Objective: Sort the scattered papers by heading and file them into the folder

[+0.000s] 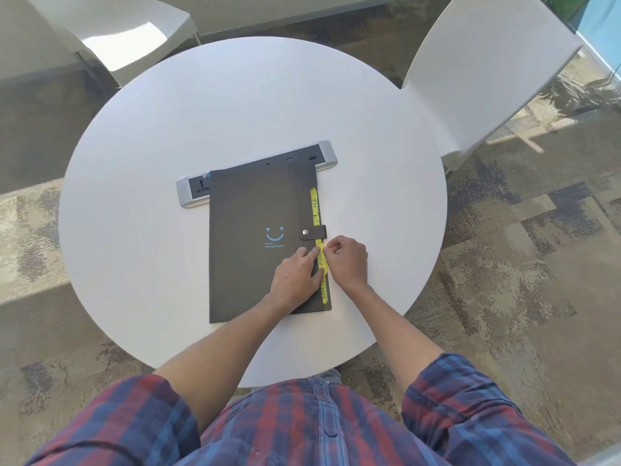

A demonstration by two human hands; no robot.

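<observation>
Folder first: a dark grey, flat, rectangular expanding file folder [255, 237] with a pale blue smiling-face print lies closed near the middle of the round white surface [168, 129], its long side running from six toward twelve o'clock. Its strap with a silver snap button [305, 232] is fastened across the three o'clock edge. Yellow index tabs [315, 205] with handwritten letters stick out along that same edge, above and below the strap.

No loose papers show anywhere on the surface, so I judge the sorting and filing to be done, or very nearly so; what seems left is only tidying the tabs and edge of the closed folder.

The left hand [295, 274] lies on the folder's cover near its five o'clock corner, fingers mostly straight and pressing down beside the tabs; it holds nothing. The right hand [346, 260] sits just beside it at three o'clock, off the folder's edge, fingers curled, with thumb and forefinger seeming to pinch a yellow tab; how firm that grip is cannot be told.

At the folder's twelve o'clock end, a long grey power-socket strip [324, 153] set in the surface is partly covered. Two white moulded chairs [487, 79] stand beyond.
</observation>
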